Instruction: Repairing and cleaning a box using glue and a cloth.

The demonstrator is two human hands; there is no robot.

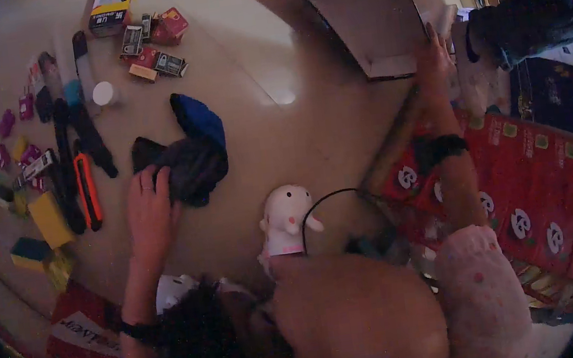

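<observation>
My left hand (150,206), with a ring on one finger, has its fingers closed at the left edge of a soft dark grey cloth bundle (193,167). A blue and black cloth piece (199,118) lies against the bundle's far side. My right hand (434,53) reaches far to the right and grips the side edge of an open cardboard box (369,22). Its thumb is hard to make out. The box is tilted, showing its pale inside.
Small boxes (156,48), a white round lid (104,94), dark strips (82,118), an orange-and-black tool (89,192) and sponges (50,219) lie left. Red packages (518,200) line the right. A pale animal-faced slipper (287,214) is near. Someone's denim-clad limb (533,30) shows upper right.
</observation>
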